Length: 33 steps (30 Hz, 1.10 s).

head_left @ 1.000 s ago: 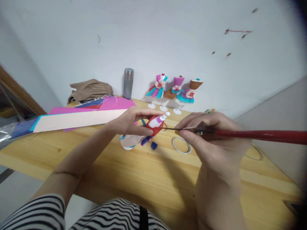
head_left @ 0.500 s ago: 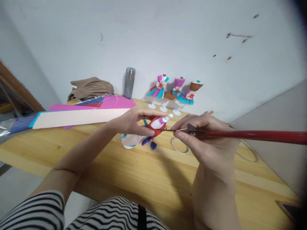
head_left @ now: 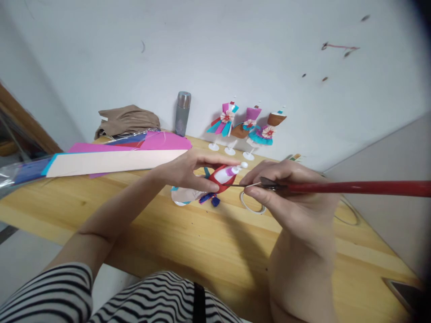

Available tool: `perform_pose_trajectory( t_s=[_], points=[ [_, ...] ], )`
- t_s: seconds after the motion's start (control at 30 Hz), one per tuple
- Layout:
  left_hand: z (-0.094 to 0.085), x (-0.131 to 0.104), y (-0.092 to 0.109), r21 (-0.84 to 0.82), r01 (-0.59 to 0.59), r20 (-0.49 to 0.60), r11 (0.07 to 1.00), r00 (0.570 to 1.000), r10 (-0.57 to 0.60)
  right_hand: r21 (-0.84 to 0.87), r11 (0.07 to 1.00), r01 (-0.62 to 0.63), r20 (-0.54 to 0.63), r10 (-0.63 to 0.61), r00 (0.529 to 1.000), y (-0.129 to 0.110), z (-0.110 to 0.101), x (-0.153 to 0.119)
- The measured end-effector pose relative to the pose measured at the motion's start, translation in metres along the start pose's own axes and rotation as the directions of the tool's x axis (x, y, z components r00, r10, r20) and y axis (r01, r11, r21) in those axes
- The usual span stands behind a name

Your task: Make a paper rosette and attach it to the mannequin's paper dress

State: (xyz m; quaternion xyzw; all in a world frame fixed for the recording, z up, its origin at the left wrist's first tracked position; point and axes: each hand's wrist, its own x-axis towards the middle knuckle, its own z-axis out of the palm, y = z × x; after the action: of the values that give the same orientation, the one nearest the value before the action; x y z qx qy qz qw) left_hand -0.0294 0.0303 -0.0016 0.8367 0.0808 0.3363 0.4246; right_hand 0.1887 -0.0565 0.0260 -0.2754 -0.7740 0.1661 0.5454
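Note:
My left hand (head_left: 193, 172) is closed around a small dress-form figure (head_left: 229, 172), which lies tilted with its white knob pointing right. Red material wraps the figure's white body, and a pale skirt with blue trim (head_left: 188, 194) hangs below my fingers. In my right hand (head_left: 286, 193) is a long red-handled tool (head_left: 357, 188), pinched near its dark metal end. The tool's thin dark tip (head_left: 234, 185) reaches the red wrap, though I cannot tell whether it touches. A thin pale sliver shows beside the metal at my fingertips.
Three dressed mini dress forms (head_left: 249, 125) stand along the wall, right of a grey flask (head_left: 182, 113). Coloured sheets (head_left: 117, 162) and a brown cloth (head_left: 128, 121) lie at left. A white ring (head_left: 247, 206) is near my right hand; a dark flat object (head_left: 402, 294) sits bottom right.
The figure has shifted slightly right in my left hand's grip, along with the camera view tilting a little. Both hands keep their holds; the tool tip stays by the red wrap.

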Motion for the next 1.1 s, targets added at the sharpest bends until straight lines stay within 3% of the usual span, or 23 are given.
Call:
perform_pose_trajectory(
  t_s=[0.3, 0.63, 0.83, 1.1],
  points=[
    [0.000, 0.001, 0.006, -0.034, 0.063, 0.013, 0.997, 0.998, -0.063, -0.001, 1.000, -0.019, -0.067, 0.019, 0.998, -0.005, 0.000, -0.001],
    [0.000, 0.002, 0.007, -0.062, 0.076, 0.005, 0.995, 0.997, -0.075, 0.007, 0.999, 0.043, 0.018, -0.043, 0.999, -0.006, 0.000, 0.000],
    [-0.001, 0.002, 0.003, -0.084, 0.089, -0.001, 0.992, 0.996, -0.090, 0.010, 0.999, 0.042, -0.018, -0.041, 0.999, -0.007, 0.002, 0.001],
    [0.001, 0.001, -0.006, -0.312, 0.131, -0.005, 0.941, 0.990, -0.140, 0.036, 0.998, 0.049, -0.013, -0.049, 0.999, -0.005, -0.002, 0.000]
  ],
)
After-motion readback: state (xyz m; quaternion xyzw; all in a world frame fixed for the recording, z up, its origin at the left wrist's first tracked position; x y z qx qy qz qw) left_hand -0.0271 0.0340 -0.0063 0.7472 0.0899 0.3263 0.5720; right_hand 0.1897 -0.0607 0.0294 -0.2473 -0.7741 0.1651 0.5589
